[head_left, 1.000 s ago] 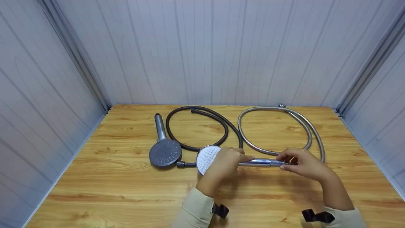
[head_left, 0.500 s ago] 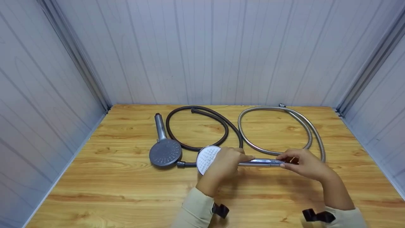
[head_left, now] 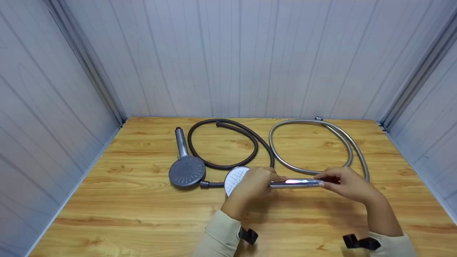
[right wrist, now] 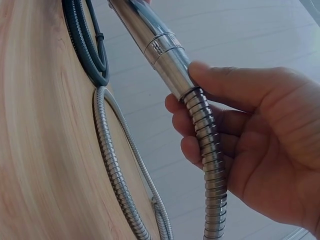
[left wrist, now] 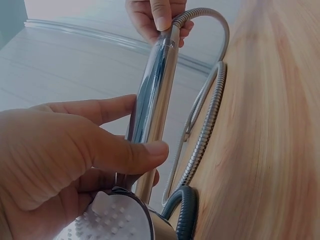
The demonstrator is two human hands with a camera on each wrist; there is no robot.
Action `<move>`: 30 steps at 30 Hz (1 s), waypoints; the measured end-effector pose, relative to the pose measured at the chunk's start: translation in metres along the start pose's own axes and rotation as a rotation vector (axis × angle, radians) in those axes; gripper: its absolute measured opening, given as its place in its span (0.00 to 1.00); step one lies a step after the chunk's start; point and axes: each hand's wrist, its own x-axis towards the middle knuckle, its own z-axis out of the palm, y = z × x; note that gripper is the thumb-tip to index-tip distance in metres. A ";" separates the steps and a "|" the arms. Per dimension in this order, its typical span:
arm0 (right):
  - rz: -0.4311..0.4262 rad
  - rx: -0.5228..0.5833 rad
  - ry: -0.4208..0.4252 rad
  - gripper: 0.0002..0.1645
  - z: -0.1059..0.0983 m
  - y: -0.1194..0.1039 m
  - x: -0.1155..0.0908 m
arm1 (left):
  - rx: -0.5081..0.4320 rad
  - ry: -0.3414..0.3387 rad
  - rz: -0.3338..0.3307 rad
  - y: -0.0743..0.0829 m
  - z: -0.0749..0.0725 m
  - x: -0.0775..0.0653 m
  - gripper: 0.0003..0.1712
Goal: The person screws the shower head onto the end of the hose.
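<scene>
My left hand [head_left: 251, 185] grips a chrome hand shower [left wrist: 150, 95] with a white nozzle face [head_left: 235, 178], thumb across its handle near the head. The handle points right, close over the table. At its end, my right hand [head_left: 348, 184] pinches the smooth metal connector [right wrist: 172, 72] of a silver ribbed shower hose [right wrist: 210, 160] between thumb and fingers. The connector sits in line against the handle end in the right wrist view. From there the hose runs past my right palm and loops behind on the table. My left hand hides part of the shower's head and neck.
A grey hand shower [head_left: 186, 172] lies at the left, its handle pointing back. Beside it a black hose [head_left: 254, 153] lies coiled, its near end passing behind the chrome shower. Pale panel walls [head_left: 228, 64] enclose the wooden table [head_left: 142, 221] behind and at both sides.
My right fingers have drawn closer together around the connector, and that hand has shifted slightly right. The chrome handle now shows a bright glare. My left hand keeps its hold.
</scene>
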 end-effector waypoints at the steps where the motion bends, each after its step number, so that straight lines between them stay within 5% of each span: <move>1: 0.001 -0.002 0.002 0.11 0.000 0.000 0.000 | -0.005 -0.006 -0.005 0.000 0.000 0.000 0.28; 20: 0.025 -0.049 0.007 0.12 0.002 0.002 0.003 | 0.002 -0.046 -0.017 0.002 -0.003 0.001 0.27; 30: 0.027 -0.037 -0.003 0.10 0.003 -0.002 0.002 | -0.017 0.003 -0.004 0.002 -0.002 0.000 0.26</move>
